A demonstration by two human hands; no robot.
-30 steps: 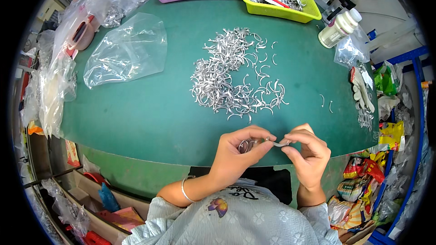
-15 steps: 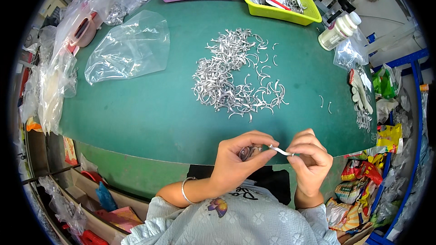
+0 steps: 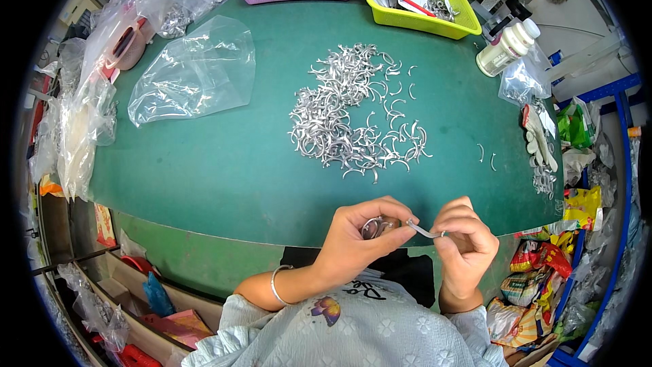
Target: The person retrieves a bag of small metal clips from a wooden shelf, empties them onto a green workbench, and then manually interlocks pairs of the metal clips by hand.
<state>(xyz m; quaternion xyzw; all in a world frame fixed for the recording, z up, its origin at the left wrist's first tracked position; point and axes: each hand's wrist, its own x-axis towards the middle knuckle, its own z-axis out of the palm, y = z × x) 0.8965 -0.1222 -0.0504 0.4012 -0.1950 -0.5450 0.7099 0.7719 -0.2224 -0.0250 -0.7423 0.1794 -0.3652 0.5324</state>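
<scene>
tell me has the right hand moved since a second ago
Yes. The right hand has drawn slightly right, away from the left hand, along the near edge of the green table, pulling the curved metal piece with it.

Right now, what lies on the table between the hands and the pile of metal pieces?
Only bare green table separates the hands from the pile of metal pieces, per the head view.

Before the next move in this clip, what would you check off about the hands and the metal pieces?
1. Left hand grips metal rings: ok.
2. Right hand pinches curved metal piece: ok.
3. Piece's tip meets the left fingertips: ok.
4. Piece hooked onto the rings: cannot tell, fingers cover the join.
5. Pile of curved pieces lies on the green table, apart from both hands: ok.
6. Two stray pieces lie clear of the table edge: ok.
</scene>
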